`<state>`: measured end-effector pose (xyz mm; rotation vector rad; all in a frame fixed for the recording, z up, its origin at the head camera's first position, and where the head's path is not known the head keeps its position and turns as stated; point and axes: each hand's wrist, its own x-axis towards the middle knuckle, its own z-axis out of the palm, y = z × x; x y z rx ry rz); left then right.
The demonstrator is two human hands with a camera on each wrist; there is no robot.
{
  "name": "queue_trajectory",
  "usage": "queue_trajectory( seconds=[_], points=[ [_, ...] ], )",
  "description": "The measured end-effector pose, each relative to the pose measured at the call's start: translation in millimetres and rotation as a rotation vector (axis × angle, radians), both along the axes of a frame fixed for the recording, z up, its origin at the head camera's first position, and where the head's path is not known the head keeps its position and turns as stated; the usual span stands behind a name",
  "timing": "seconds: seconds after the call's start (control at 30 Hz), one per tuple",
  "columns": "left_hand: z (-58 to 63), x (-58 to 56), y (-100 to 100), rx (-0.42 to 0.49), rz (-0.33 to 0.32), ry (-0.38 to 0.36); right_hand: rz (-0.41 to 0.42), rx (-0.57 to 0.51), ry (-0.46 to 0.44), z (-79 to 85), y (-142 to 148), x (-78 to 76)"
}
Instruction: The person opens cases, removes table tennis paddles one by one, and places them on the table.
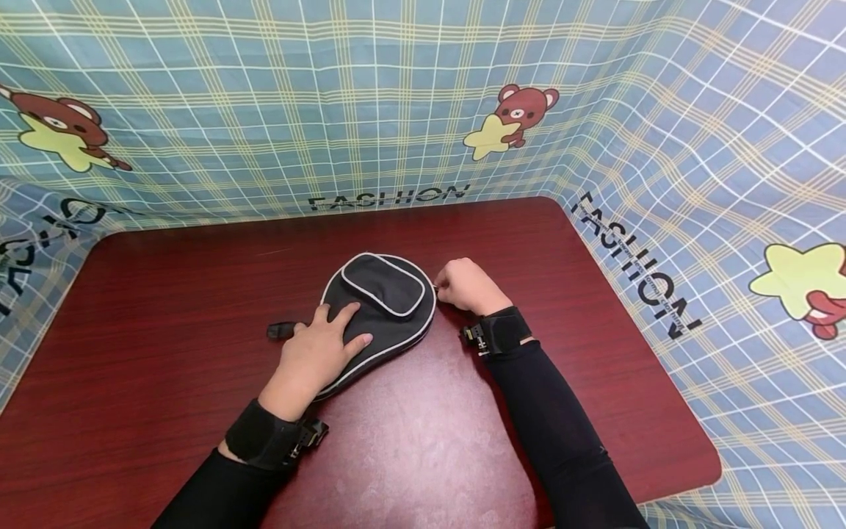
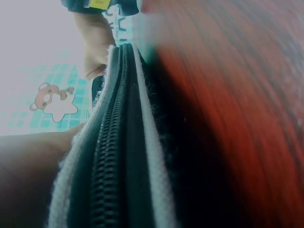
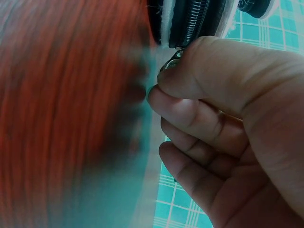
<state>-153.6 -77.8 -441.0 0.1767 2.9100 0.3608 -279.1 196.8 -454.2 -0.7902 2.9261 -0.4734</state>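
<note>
A dark grey, paddle-shaped zippered case [image 1: 337, 297] with white piping and a raised front pocket [image 1: 385, 285] lies on the table. Spread over its narrower part, my left hand [image 1: 317, 356] presses on the cloth with the fingers apart. At the rounded right edge, my right hand [image 1: 471, 286] pinches a small metal zipper pull [image 3: 174, 61] between thumb and forefinger. The closed teeth of the zipper [image 2: 110, 142] run along the case's side in the left wrist view. A black strap end [image 1: 280, 330] sticks out to the left of the case.
The dark red wooden table [image 1: 178, 308] has rounded corners. Plaid cloth [image 1: 370, 95] with bears and stars hangs behind it and along its sides. Each wrist wears a black band with a small camera, such as the right wristband [image 1: 505, 330].
</note>
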Motion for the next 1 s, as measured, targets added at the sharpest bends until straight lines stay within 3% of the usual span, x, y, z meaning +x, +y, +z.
queue_trajectory(
  seconds=[0.67,1.0],
  points=[
    [3.2,2.8,8.8,-0.030,0.027,0.004,-0.018,0.001,-0.005,-3.8,3.3,-2.0],
    [-1.1,4.2,12.3,-0.041,0.057,0.009,-0.020,-0.003,-0.007,-3.9,1.8,-2.8]
  ],
)
